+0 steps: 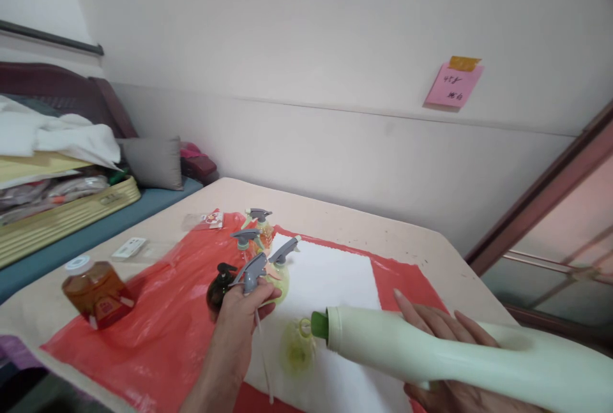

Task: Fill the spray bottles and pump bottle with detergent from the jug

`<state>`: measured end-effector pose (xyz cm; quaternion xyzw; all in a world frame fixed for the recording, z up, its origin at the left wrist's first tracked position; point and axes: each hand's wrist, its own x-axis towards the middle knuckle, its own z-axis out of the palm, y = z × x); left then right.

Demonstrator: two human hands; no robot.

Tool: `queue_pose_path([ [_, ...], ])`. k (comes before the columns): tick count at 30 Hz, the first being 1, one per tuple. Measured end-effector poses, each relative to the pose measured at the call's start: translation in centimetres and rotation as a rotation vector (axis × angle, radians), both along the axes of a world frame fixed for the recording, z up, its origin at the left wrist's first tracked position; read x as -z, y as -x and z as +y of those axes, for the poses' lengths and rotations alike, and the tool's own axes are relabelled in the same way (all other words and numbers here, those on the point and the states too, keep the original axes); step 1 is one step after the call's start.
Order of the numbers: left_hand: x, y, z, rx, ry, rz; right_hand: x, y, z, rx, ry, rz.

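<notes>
Left hand [239,314] grips spray head [251,279], presumably so its tube [263,355] hangs free. Right hand [438,322] clasps green jug [383,341], spout [319,324] near open bottle [295,354]; white sheet [335,279] beneath, likely against drips.

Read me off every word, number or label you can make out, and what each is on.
"45", then an unclear character: pink note on the wall; lower line too small to read.
Amber bottle: printing too blurred.
Clear packet, white pack: markings too small.
Pale green container: no text visible.
</notes>
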<state>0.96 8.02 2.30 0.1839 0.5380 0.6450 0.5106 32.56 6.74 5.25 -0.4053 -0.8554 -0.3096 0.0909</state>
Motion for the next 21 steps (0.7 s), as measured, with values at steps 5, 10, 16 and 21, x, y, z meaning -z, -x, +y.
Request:
queue_pose_path([
  [5, -0.06, 0.1, -0.11, 0.006, -0.01, 0.0, 0.32, -0.05, 0.63, -0.01, -0.094, -0.053],
  [10, -0.12, 0.12, 0.02, -0.005, 0.003, -0.014, 0.6, -0.26, 0.45, 0.005, -0.084, -0.057],
  [16, -0.13, 0.09, 0.11, 0.003, 0.01, -0.019, 0.34, -0.23, 0.11, 0.032, -0.037, -0.081],
  [21, -0.12, 0.12, 0.11, -0.002, 0.014, -0.03, 0.47, -0.54, 0.15, 0.044, -0.042, -0.091],
])
